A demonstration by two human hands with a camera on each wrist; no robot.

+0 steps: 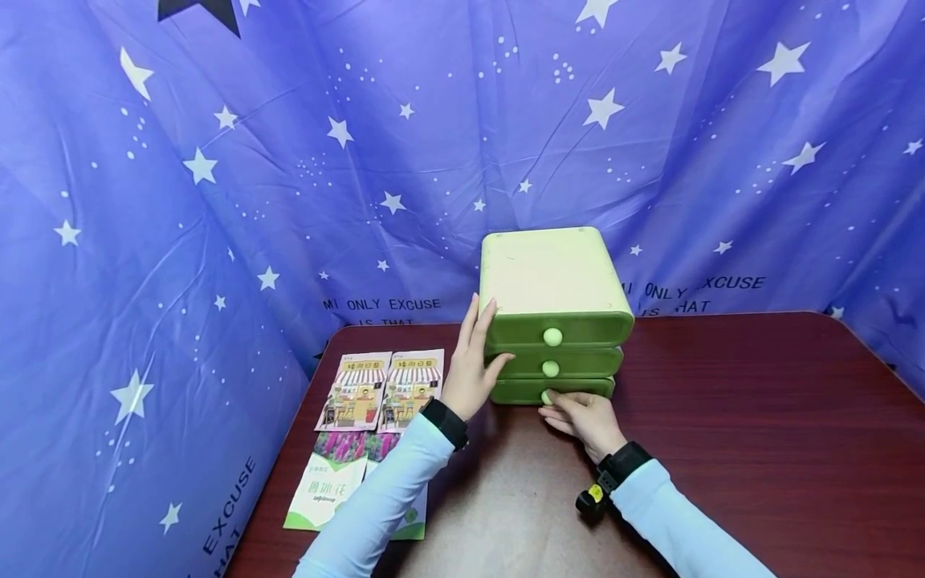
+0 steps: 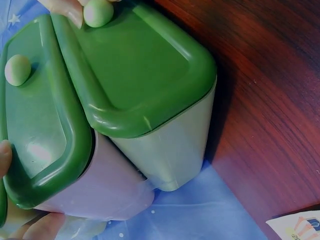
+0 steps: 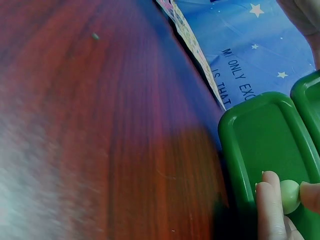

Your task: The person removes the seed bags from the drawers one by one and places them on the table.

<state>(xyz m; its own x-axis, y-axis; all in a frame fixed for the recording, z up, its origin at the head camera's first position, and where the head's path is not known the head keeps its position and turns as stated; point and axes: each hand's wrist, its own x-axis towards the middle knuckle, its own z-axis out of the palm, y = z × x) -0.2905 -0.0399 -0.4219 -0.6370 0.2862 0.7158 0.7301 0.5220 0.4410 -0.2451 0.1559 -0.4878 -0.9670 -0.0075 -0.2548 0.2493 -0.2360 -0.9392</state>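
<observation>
A small chest of drawers (image 1: pixel 552 277) with a pale top stands toward the back of the table; its three green fronts are stacked, each with a round pale-green knob. My right hand (image 1: pixel 587 419) pinches the knob (image 3: pixel 290 197) of the bottom drawer (image 2: pixel 145 65) between thumb and fingers. Against the chest's left side lies my left hand (image 1: pixel 468 373), its fingers extended upward and its thumb across the front near the middle drawer (image 1: pixel 516 364). Only fingertips of the left hand show in the left wrist view. The top drawer (image 1: pixel 516 331) sits above, untouched at its knob.
Left of the chest, two pink illustrated packets (image 1: pixel 354 393) lie side by side on the dark red table (image 1: pixel 751 449). Nearer the front are green-and-white packets (image 1: pixel 328 490), partly covered by the left forearm. A blue star-patterned curtain (image 1: pixel 433 144) hangs behind and at the sides.
</observation>
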